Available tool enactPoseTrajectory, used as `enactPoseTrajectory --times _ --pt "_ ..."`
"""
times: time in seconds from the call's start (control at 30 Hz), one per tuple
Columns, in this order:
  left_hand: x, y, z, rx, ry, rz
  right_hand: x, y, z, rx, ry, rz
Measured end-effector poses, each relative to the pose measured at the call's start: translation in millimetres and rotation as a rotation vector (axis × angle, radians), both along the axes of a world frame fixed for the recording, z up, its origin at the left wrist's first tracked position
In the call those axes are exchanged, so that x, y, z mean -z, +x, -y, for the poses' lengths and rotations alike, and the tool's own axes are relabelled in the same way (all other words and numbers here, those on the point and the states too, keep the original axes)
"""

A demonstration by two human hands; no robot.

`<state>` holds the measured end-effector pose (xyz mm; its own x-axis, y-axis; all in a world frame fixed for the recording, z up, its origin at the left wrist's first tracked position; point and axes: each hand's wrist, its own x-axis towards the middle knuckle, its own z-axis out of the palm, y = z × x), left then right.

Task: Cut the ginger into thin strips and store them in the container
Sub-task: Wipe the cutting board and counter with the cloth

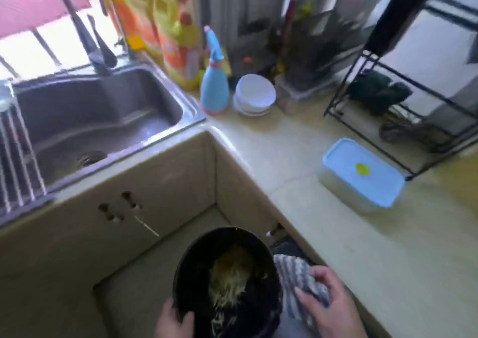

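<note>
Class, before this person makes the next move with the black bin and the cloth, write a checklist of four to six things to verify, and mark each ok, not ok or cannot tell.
1. Left hand has a grip on the rim of the black bin: ok.
2. Right hand holds the striped cloth: ok.
3. Blue lid sits on the container: ok.
4. Ginger strips are inside the container: cannot tell, the lid hides them.
5. Pale shreds in the bin are only scraps: cannot tell, the picture is blurred.
6. Counter around the container is free of scraps: ok.
</note>
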<state>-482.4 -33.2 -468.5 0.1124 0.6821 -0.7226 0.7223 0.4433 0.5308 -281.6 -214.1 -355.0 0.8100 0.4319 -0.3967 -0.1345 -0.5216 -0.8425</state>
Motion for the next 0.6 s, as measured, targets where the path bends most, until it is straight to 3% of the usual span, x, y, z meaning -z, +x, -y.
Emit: enactPoseTrajectory --times 0.13,0.2,0.33,0.47,0.6 --pt "-49.6 34.2 -3.9 0.205 0.16 -0.056 -36.0 44.1 83.8 0.498 -0.06 0.439" --pt "-56.7 43.6 -5.4 0.291 0.184 -0.077 -29.6 75.3 105.1 0.613 -0.133 0.567" --pt "-57.8 42.5 2.3 0.34 0.239 -0.093 11.6 128.7 98.7 0.538 -0.234 0.608" --pt "-63.5 41.1 15.0 0.35 0.269 -0.104 44.3 132.0 62.0 0.369 -0.41 0.704" --pt "-71.0 45.2 18.9 0.365 0.224 -0.084 41.4 106.1 19.2 0.281 -0.315 0.756"
